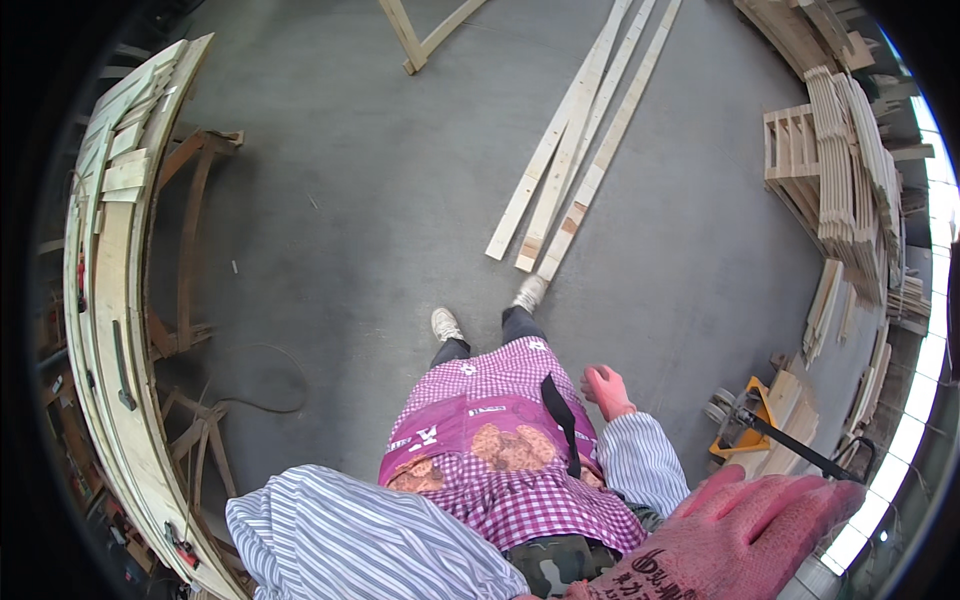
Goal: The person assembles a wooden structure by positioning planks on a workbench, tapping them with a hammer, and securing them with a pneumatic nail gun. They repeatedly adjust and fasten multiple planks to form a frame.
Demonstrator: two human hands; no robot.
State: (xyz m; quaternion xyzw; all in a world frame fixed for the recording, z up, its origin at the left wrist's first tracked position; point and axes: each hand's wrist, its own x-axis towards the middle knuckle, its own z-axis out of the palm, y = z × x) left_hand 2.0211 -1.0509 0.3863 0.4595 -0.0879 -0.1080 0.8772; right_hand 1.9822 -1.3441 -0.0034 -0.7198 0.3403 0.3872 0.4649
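Left pink-gloved hand (pixel 735 525) was loosely spread, nothing visible in it; right pink-gloved hand (pixel 607 392) half-curled, couldn't tell if empty. Long pale wooden boards (pixel 598 175) lay by the off-white right shoe (pixel 530 292), so imo careful footing mattered.

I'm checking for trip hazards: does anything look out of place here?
Mostly the three long wooden boards: they fan apart on the floor, near ends staggered, close to the person's right shoe, so they could perhaps trip someone. A small pale scrap also lies on the floor at left. No spill shows.
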